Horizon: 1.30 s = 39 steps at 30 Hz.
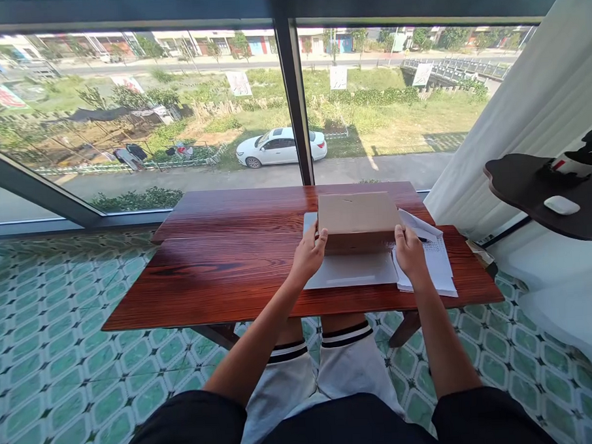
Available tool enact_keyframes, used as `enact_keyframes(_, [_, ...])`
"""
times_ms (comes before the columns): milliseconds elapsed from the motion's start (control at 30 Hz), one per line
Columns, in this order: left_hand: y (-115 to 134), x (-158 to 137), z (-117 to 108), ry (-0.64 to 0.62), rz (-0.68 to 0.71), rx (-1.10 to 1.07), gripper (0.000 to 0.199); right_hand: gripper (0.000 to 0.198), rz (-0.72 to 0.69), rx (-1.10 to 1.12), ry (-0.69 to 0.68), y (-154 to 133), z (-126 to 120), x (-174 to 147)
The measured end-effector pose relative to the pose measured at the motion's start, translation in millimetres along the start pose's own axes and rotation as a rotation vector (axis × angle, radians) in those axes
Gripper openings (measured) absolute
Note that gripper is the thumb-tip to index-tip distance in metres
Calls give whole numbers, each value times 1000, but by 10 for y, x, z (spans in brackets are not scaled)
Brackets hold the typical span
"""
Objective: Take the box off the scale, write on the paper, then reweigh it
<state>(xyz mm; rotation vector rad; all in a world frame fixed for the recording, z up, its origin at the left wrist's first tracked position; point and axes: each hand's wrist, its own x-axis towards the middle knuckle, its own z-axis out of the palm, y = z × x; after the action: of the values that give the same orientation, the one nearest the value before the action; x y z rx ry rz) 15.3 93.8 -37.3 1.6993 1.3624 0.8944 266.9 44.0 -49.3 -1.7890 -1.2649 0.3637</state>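
Observation:
A brown cardboard box (358,214) is gripped at both ends. My left hand (309,253) closes on its left side, thumb at the near corner. On the opposite end, my right hand (409,248) holds the box in the same way. Under the box lies a flat silvery-grey panel, like a closed laptop (350,272); whether the box rests on it or is just above it I cannot tell. White paper sheets (438,268) are beside my right hand, with a dark pen (423,239) on them, partly hidden by that hand.
The reddish-brown wooden table (219,271) extends to the left, against a large window. A small dark shelf (524,186) at right carries a white mouse-like object (561,205) and a pot (575,164). White curtains (511,101) hang on the right.

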Motion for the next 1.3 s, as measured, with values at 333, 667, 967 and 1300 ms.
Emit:
enact_keyframes(333, [137, -69, 23, 21, -61, 83, 64, 80, 93, 10, 13, -66, 5, -30])
enact_keyframes(667, [210, -201, -4, 29, -68, 88, 63, 73, 51, 6, 43, -118, -66, -101])
enact_keyframes(967, [181, -249, -123, 144, -29, 35, 61, 70, 5, 34, 81, -303, -4, -164])
enact_keyframes(1300, [93, -297, -461, 279, 2, 32, 58, 67, -74, 110, 28, -599, 241, -219])
